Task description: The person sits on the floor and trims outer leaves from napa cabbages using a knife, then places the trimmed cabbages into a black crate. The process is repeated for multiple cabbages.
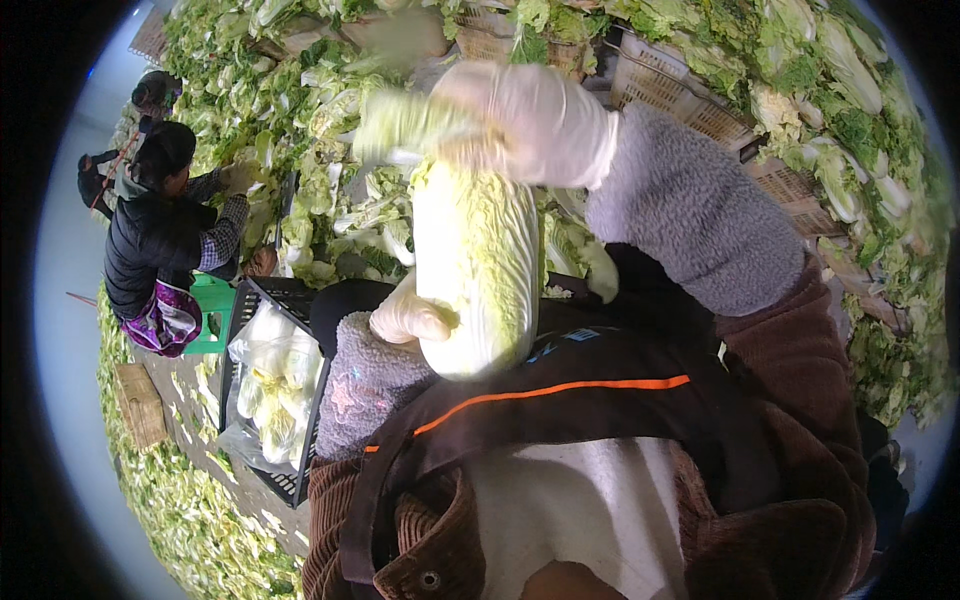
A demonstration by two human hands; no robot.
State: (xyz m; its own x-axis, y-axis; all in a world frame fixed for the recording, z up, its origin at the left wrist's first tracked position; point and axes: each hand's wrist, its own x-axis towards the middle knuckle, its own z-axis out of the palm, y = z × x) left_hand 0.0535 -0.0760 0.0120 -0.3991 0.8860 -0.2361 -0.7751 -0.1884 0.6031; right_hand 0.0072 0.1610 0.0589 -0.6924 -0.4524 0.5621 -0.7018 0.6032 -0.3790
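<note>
A trimmed napa cabbage (480, 262) stands roughly on end above my lap, its pale, ribbed leaves tightly packed. My left hand (409, 319), in a thin whitish glove, grips it low on its left side; part of the fingers is hidden behind the head. At the cabbage's top is my right hand (525, 112), gloved the same way and blurred by motion. Its fingers appear closed on a loose cabbage leaf (405, 124) that sticks out to the left, also blurred. Whether that leaf is still attached cannot be told.
A black plastic crate (300, 480) lined with clear plastic holds several cabbages (274, 397) at my left. Beyond sits a co-worker (161, 232) on a green stool (211, 311). Loose leaves (322, 112) are heaped ahead. Beige crates (667, 90) stand at right; a wooden block (141, 405) lies left.
</note>
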